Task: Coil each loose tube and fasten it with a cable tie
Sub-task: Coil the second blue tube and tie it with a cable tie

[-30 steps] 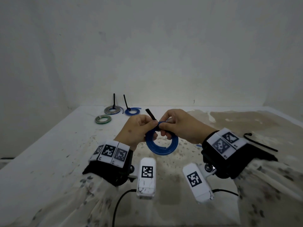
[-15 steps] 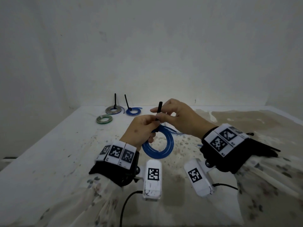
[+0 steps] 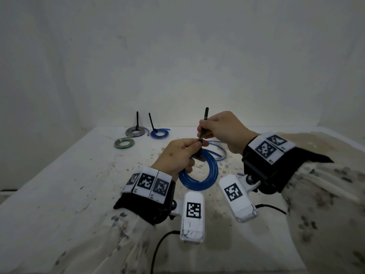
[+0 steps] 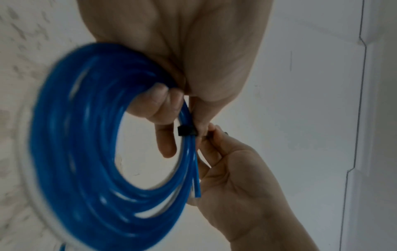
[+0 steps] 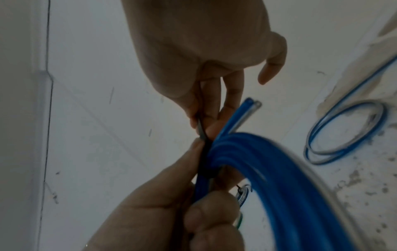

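Observation:
A coil of blue tube hangs above the table in front of me. My left hand grips the coil at its top, where a black cable tie wraps the strands. The tie's band sits tight around the tube in the left wrist view. My right hand pinches the tie's free tail and holds it up and away from the coil. In the right wrist view the tail runs between the right fingers beside the tube ends.
A loose blue and clear tube lies on the white spotted table just behind the hands. Three tied coils rest at the far left: grey, blue and green. A black cord runs near the front edge.
My right hand has risen with the tie's tail, which now stands longer above the coil. The coil has tilted and dropped a little under the left hand.

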